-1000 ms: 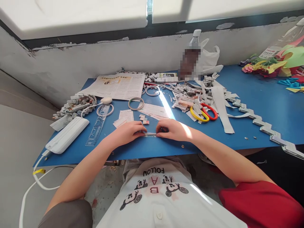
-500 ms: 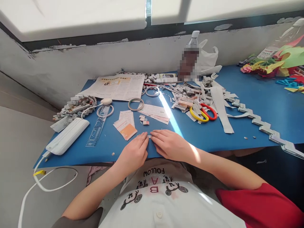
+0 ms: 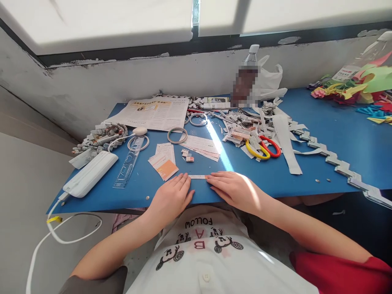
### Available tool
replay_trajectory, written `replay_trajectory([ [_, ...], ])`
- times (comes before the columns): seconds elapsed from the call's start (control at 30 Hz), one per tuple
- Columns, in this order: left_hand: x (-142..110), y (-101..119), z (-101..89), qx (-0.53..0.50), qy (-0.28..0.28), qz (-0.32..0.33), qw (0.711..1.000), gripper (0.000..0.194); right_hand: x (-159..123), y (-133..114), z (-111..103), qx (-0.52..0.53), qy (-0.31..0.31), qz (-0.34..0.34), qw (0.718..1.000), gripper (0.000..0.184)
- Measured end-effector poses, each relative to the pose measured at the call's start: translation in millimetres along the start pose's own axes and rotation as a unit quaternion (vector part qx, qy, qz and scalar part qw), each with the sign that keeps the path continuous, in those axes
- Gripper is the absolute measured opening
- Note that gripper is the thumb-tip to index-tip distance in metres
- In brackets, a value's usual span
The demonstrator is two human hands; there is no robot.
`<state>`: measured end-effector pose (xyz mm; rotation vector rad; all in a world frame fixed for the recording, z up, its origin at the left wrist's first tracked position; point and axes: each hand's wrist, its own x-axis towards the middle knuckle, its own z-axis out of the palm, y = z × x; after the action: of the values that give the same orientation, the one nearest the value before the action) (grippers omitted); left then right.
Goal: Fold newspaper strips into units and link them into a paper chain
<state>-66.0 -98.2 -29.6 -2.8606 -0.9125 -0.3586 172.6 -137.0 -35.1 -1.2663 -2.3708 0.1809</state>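
Evidently, strip (image 3: 198,177): flat, running left to right.
Left hand (image 3: 171,191), right hand (image 3: 234,187): fingertips at its ends; whether pinching, I can't tell.
Shirt (image 3: 203,255): "FOLLOW".

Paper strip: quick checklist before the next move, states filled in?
1. Left hand on paper strip: ok, fingertips at its left end.
2. Right hand on strip: ok, fingertips at its right end.
3. Middle of strip uncovered: ok, it shows between the hands.
4. Strip ends neat: cannot tell, fingertips cover them.
5. Folded paper pieces off the strip: ok, they lie beyond it, apart from both hands.
6. Scissors clear of paper scraps: not ok, they lie among them.
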Motion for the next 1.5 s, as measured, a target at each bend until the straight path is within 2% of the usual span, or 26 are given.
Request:
replay_trajectory([
  [0.1, 17, -5, -6.1, 0.020, -0.024, 0.001, 1.000, 0.032, 15, 8, -3, 0.053, -0.022, 0.054, 0.997, 0.023],
  [0.23, 37, -11, -13.2, 0.029, -0.069, -0.017, 0.997, 0.028, 37, 12, -8, 0.040, -0.068, 0.059, 0.995, 0.017],
  [0.33, 46, -19, -19.3, -0.027, -0.093, -0.033, 0.995, 0.030, 49, 10, -17, 0.054, -0.078, 0.087, 0.992, 0.015],
  [0.4, 53, -27, -24.9, -0.117, -0.109, -0.064, 0.985, 0.031, 56, 10, -25, 0.090, -0.056, 0.115, 0.988, 0.012],
  [0.47, 63, -37, -30.6, -0.261, -0.129, -0.094, 0.952, 0.032, 64, 13, -33, 0.125, -0.028, 0.136, 0.982, 0.009],
  [0.53, 74, -47, -35.2, -0.395, -0.144, -0.100, 0.902, 0.034, 73, 19, -42, 0.165, 0.004, 0.143, 0.976, 0.010],
  [0.63, 89, -60, -37.3, -0.521, -0.166, -0.107, 0.830, 0.031, 84, 30, -53, 0.234, 0.001, 0.138, 0.962, 0.022],
  [0.7, 94, -63, -35.4, -0.539, -0.176, -0.111, 0.816, 0.032, 88, 37, -55, 0.262, -0.015, 0.126, 0.957, 0.034],
  [0.77, 94, -63, -31.6, -0.538, -0.166, -0.120, 0.817, 0.033, 90, 42, -53, 0.282, -0.015, 0.118, 0.952, 0.039],
  [0.83, 92, -59, -26.8, -0.541, -0.152, -0.128, 0.817, 0.035, 89, 45, -45, 0.317, 0.011, 0.124, 0.940, 0.029],
  [0.93, 89, -54, -20.1, -0.547, -0.128, -0.137, 0.816, 0.038, 86, 50, -34, 0.388, 0.014, 0.143, 0.911, 0.023],
  [1.03, 89, -53, -17.5, -0.560, -0.112, -0.142, 0.808, 0.035, 83, 54, -28, 0.429, 0.013, 0.134, 0.893, 0.021],
  [1.1, 89, -55, -19.1, -0.589, -0.130, -0.141, 0.785, 0.033, 80, 56, -29, 0.467, -0.009, 0.102, 0.878, 0.025],
  [1.23, 89, -59, -26.8, -0.625, -0.219, -0.119, 0.739, 0.036, 75, 55, -30, 0.524, -0.076, 0.022, 0.848, 0.026],
  [1.37, 88, -58, -31.6, -0.631, -0.259, -0.114, 0.722, 0.036, 73, 51, -29, 0.514, -0.110, 0.003, 0.851, 0.019],
  [1.5, 88, -57, -31.2, -0.617, -0.251, -0.146, 0.731, 0.032, 75, 52, -28, 0.475, -0.107, -0.005, 0.873, 0.020],
])
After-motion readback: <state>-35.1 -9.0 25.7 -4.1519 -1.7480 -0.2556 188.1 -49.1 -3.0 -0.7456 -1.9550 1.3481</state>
